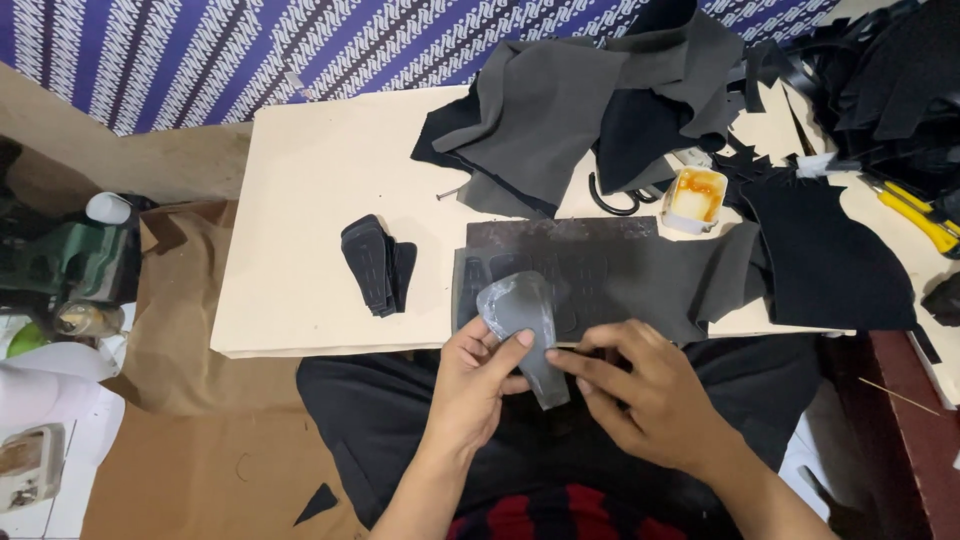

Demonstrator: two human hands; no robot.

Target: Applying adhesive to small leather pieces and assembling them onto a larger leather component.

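Note:
Both hands hold one grey sole-shaped piece [524, 318] over the near edge of a low cream board [310, 200]. My left hand [475, 385] grips its left side with the thumb laid across it. My right hand [645, 395] pinches its lower right end with fingertips. Just beyond the piece lies a dark grey sheet [600, 275] with similar shapes marked on it. A small stack of black cut pieces [378, 262] rests on the board to the left.
Grey and black fabric [590, 100] is heaped at the board's far side, beside a small tub of amber glue [695, 195] and scissors [612, 203]. A yellow-handled tool [915, 215] lies at right. Brown paper [190, 400] covers the floor at left.

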